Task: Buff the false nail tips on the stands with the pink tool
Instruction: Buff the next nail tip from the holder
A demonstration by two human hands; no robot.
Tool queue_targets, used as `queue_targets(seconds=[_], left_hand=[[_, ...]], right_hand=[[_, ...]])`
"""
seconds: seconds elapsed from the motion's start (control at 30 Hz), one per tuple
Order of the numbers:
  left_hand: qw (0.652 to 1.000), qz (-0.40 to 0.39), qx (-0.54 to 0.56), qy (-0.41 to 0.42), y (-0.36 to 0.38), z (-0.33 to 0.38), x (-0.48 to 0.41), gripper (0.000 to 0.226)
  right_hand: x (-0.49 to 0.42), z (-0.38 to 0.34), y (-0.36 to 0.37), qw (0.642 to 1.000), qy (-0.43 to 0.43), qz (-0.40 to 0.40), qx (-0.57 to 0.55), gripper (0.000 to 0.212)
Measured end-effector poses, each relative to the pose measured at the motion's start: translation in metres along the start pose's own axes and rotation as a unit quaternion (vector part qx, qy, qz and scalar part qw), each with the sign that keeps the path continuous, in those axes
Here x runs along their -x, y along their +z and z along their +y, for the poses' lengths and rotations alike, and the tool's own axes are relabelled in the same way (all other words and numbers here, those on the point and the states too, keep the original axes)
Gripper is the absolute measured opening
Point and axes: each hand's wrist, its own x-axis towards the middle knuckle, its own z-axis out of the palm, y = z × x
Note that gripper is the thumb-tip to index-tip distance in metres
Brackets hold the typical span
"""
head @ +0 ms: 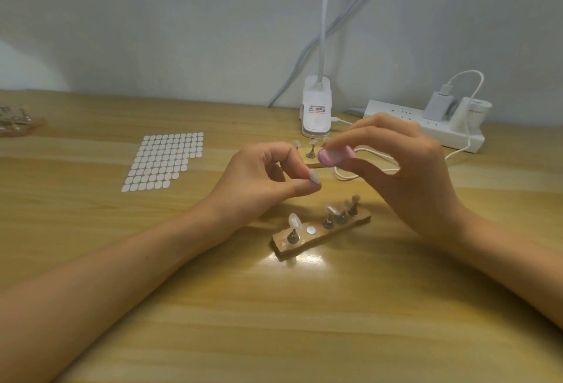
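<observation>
- The left hand [268, 175] pinches a pale nail tip [314, 176] between thumb and forefinger, over the middle of the table [274, 321].
- The right hand [405, 169] grips the pink tool [335, 155] — a small rounded block — just above that tip.
- Nearer the front edge a wooden stand [320, 235] lies slanted, with four holders carrying tips.
- A second stand [311, 154] is partly hidden behind the hands.
- A sheet of white dots [164, 161] lies toward the left edge.
- A lamp clamp [315, 108] and a power strip [426, 126] sit at the far edge.

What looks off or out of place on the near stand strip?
There is one gap. On the near wooden base, the second spot from the left holds only a white disc, with no stand. The left hand pinches a nail tip clear of the base, and the right hand holds the pink tool. Nothing looks spilled or damaged.
</observation>
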Motion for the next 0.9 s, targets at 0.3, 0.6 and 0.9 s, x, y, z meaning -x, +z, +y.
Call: queue_targets(seconds=[0.3, 0.6, 0.9], left_hand=[[1.0, 0.006, 0.008, 0.01, 0.001, 0.001, 0.0, 0.023], [1.0, 0.003, 0.009, 0.013, 0.001, 0.002, 0.001, 0.019], [1.0, 0.003, -0.005, 0.022, 0.001, 0.002, 0.002, 0.018]], right_hand=[[0.0, -0.001, 0.001, 1.0, -0.013, -0.009, -0.016, 0.015], [0.003, -0.008, 0.007, 0.999, -0.034, -0.019, -0.031, 0.014], [0.005, -0.008, 0.008, 0.999, -0.039, -0.03, -0.011, 0.016]])
